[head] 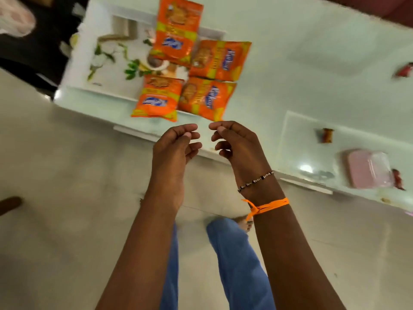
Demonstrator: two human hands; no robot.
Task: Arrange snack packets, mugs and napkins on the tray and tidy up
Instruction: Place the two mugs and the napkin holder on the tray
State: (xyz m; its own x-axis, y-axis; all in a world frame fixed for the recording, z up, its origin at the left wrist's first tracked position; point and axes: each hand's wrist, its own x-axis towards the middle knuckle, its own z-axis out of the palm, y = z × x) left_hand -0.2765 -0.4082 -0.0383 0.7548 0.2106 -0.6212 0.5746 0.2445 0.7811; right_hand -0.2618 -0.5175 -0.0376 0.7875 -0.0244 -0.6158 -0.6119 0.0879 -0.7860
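Several orange snack packets lie on a white tray (105, 70) with a flower print, at the left end of a pale table (312, 41). One packet (177, 27) is at the far side, one (220, 60) to its right, and two at the near edge (158, 98) (206, 98). My left hand (176, 146) and my right hand (234, 144) hover side by side just in front of the near packets, above the table's front edge. Their fingers are loosely curled and hold nothing. No mugs or napkins show.
A pink flat pack (368, 168) lies at the right of the table, with small red and brown wrappers (326, 135) (404, 70) near it. The beige floor is below, with my blue trouser legs (237, 260). A dark piece of furniture (33, 59) stands to the left.
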